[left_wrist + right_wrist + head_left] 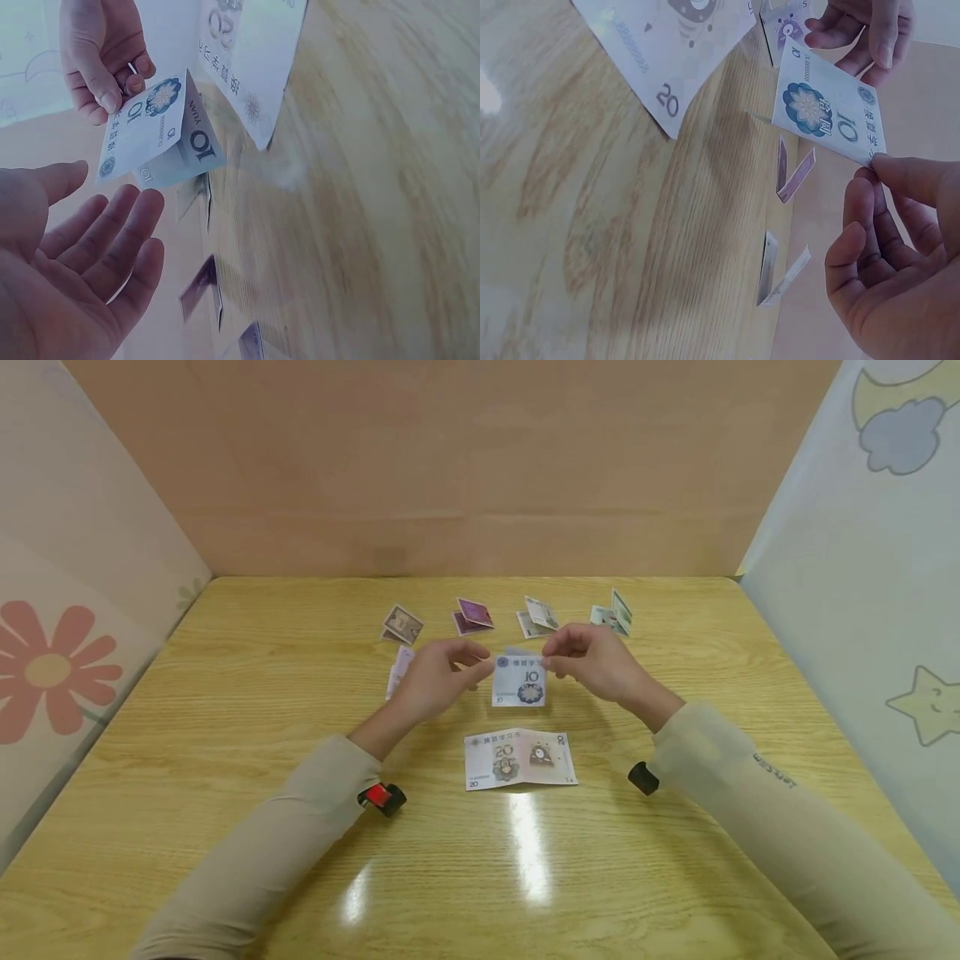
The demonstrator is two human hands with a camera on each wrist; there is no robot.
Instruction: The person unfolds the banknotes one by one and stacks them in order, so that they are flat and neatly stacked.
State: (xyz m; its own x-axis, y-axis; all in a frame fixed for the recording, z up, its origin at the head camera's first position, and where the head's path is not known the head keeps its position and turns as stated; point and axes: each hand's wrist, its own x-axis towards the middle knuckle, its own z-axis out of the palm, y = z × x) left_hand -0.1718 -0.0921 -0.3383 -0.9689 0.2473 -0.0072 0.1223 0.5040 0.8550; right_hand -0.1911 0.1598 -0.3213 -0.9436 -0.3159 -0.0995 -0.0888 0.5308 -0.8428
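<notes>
A folded play banknote marked 10 (519, 683) hangs upright above the table, its two halves spread apart. My right hand (597, 665) pinches its upper right corner between thumb and fingers. On the other side my left hand (431, 678) has its fingers relaxed and apart; the left wrist view shows a small gap between the fingertips (152, 202) and the note. Nearer to me lies a banknote marked 20 (517, 762), mostly unfolded with a raised crease in the middle. A purple note (398, 673) is partly hidden behind my left hand.
Along the back stand several half-folded notes: a brown one (403, 624), a magenta one (475, 612), a grey-green one (541, 612) and a green one (621, 612). A tan panel (480, 468) rises behind the wooden table (262, 643), with decorated walls at both sides.
</notes>
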